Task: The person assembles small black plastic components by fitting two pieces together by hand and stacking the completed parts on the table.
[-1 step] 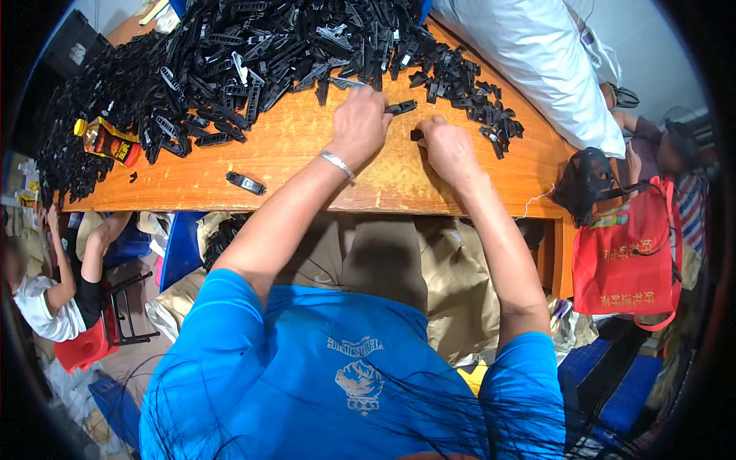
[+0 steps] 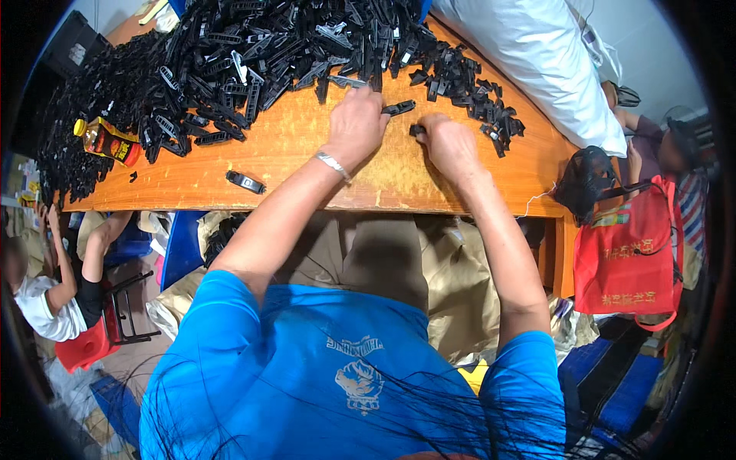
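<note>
A big heap of black plastic clip parts (image 2: 230,54) covers the far half of an orange wooden table (image 2: 307,165). My left hand (image 2: 356,123), with a silver bracelet on the wrist, rests at the heap's near edge and pinches a long black clip part (image 2: 400,107) that sticks out to the right. My right hand (image 2: 451,144) lies just right of it, fingers curled on a small black piece (image 2: 416,130). The two hands are a few centimetres apart. A single black clip (image 2: 245,182) lies alone near the table's front edge.
A yellow bottle (image 2: 107,140) lies at the heap's left end. A white sack (image 2: 537,61) sits at the back right. A black mesh bag (image 2: 583,180) and a red bag (image 2: 632,253) hang off the right corner. One person (image 2: 54,299) sits low left, another (image 2: 659,146) at right.
</note>
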Motion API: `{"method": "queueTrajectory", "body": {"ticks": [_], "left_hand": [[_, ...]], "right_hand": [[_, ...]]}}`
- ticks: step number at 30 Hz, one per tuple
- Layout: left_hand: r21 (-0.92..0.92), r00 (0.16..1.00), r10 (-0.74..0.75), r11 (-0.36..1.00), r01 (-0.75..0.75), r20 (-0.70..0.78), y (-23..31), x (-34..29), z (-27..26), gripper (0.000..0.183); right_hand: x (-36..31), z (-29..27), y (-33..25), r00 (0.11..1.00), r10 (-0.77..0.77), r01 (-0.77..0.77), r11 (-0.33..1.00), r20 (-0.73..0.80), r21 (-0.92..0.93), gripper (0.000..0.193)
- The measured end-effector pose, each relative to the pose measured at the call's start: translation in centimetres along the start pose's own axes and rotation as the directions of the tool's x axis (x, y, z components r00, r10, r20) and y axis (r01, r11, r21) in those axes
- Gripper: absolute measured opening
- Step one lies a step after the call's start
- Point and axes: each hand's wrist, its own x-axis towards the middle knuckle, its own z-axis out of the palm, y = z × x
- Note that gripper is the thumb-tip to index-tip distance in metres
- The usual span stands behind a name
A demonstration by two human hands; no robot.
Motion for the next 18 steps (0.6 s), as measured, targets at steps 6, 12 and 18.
{"method": "queueTrajectory", "body": {"ticks": [6,12,18], "left_hand": [[-0.038,0.994,0.085,0.996,-0.082,0.073,-2.0,-2.9,-3.6,0.014],[-0.046,0.992,0.095,0.995,-0.091,0.085,-2.4,-3.2,-4.1,0.015],[-0.091,0.991,0.11,0.991,-0.102,0.08,-2.8,-3.1,-3.9,0.015]], "right_hand": [[0.7,0.2,-1.0,0.983,0.018,0.036,0.956,-0.18,0.29,0.022],[1.7,2.3,0.3,0.99,-0.028,0.072,0.945,-0.14,0.318,0.024],[1.8,1.5,1.0,0.986,-0.061,0.119,0.911,-0.157,0.395,0.025]]}}
